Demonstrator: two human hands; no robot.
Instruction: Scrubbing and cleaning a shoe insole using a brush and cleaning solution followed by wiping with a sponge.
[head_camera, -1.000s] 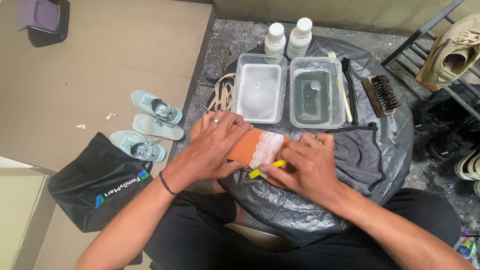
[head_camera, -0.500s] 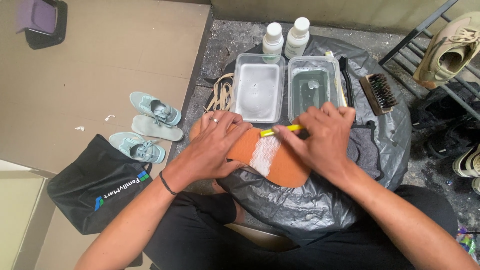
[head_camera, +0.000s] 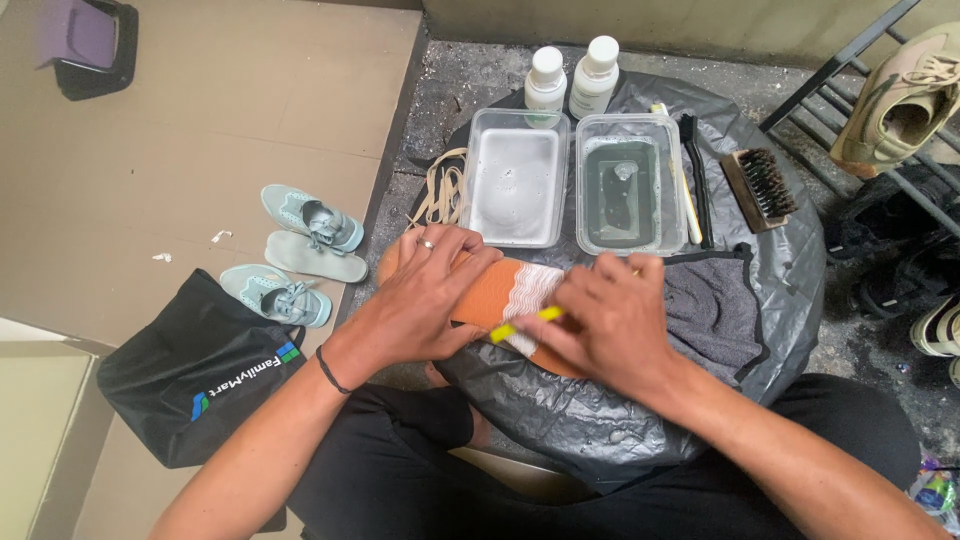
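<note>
STEP: scrubbing foam on flat orange foam insole (head_camera: 490, 290) | LEFT: left hand (head_camera: 430, 290) fingers spread wide, pressing insole | RIGHT: right hand (head_camera: 600, 325) fingers pinched on slim yellow-handled brush (head_camera: 525, 324) | NEXT: likely short firm strokes, insole pinned.

The insole (head_camera: 490, 290) at mid-frame looks like matt orange foam, with a band of white lather across it. The small brush (head_camera: 525, 325) on it has a glossy yellow plastic handle. The sheet (head_camera: 600, 420) beneath is crinkled, shiny black plastic, and the towel (head_camera: 715, 310) to the right is soft, matt grey cloth. Above, two tubs (head_camera: 520, 180) are clear, smooth plastic. The scrubbing brush (head_camera: 760, 188) at upper right has a wooden back and coarse dark bristles. The bag (head_camera: 200, 365) at lower left is dull black fabric.
</note>
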